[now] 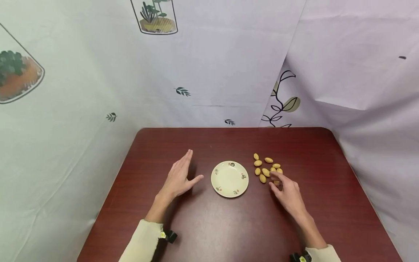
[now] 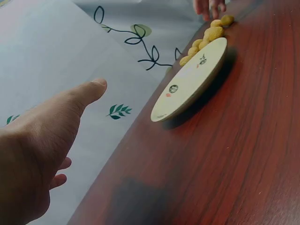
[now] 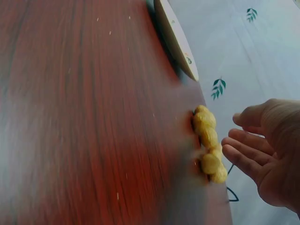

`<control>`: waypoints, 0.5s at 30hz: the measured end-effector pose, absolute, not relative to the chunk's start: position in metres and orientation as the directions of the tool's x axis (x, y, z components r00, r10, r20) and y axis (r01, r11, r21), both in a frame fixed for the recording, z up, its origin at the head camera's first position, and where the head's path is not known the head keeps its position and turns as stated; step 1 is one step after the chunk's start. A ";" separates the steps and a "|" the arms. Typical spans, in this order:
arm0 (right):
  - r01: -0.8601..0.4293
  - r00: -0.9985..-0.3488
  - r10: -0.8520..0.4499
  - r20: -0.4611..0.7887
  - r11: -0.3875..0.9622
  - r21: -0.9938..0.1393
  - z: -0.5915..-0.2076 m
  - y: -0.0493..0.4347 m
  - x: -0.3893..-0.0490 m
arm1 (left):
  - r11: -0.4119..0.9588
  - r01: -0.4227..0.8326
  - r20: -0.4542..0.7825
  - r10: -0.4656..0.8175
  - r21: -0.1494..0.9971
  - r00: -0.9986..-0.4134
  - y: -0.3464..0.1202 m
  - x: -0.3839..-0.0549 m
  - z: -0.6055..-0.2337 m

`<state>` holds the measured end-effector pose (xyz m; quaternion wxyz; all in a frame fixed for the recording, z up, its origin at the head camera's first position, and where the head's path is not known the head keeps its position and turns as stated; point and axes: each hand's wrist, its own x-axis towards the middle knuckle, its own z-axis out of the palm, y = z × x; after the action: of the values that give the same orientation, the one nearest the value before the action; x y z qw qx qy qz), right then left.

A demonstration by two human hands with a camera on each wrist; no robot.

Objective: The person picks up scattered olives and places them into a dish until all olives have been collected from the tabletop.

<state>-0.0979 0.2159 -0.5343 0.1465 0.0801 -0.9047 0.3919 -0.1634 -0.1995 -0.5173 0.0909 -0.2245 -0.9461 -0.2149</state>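
A round cream plate [image 1: 230, 179] with small printed pictures along its rim sits mid-table, bare on top. To its right lie several small yellow oval pieces [image 1: 258, 163], nut-like in shape; their exact kind cannot be told. My right hand [image 1: 289, 194] hovers at the near right side of these pieces, fingers slightly bent and thumb apart, partly hiding some. In the right wrist view, nothing shows between the fingers [image 3: 248, 152]. Left of the plate, my left hand [image 1: 178, 178] is held above the table with fingers straight and thumb spread, holding nothing.
Everything lies on a dark red-brown wooden table [image 1: 229, 233] with rounded far corners. Pale cloth [image 1: 222, 65] printed with plants and jars hangs behind it and along both sides. A small black device [image 1: 170, 237] is strapped at the left wrist, and another [image 1: 296, 257] at the right.
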 end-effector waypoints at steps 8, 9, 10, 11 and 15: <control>-0.214 -0.948 0.040 0.316 0.655 -0.725 -0.539 0.205 -0.104 | 0.789 0.452 0.201 0.405 0.415 -0.892 -0.186 -0.162 -0.527; -0.203 -0.950 0.049 0.309 0.653 -0.730 -0.540 0.204 -0.104 | 0.788 0.450 0.197 0.405 0.421 -0.893 -0.184 -0.161 -0.528; -0.193 -0.952 0.057 0.301 0.651 -0.734 -0.540 0.203 -0.105 | 0.787 0.447 0.191 0.404 0.426 -0.894 -0.183 -0.161 -0.530; -0.182 -0.954 0.066 0.293 0.649 -0.738 -0.541 0.202 -0.105 | 0.785 0.446 0.189 0.404 0.430 -0.895 -0.181 -0.160 -0.531; -0.157 -0.957 0.086 0.277 0.651 -0.743 -0.543 0.197 -0.106 | 0.775 0.453 0.195 0.410 0.442 -0.891 -0.176 -0.158 -0.535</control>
<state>-0.1064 0.1975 -0.5429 0.1453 0.0198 -0.8969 0.4172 -0.1584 -0.1758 -0.5349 0.0438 -0.2292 -0.9410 -0.2453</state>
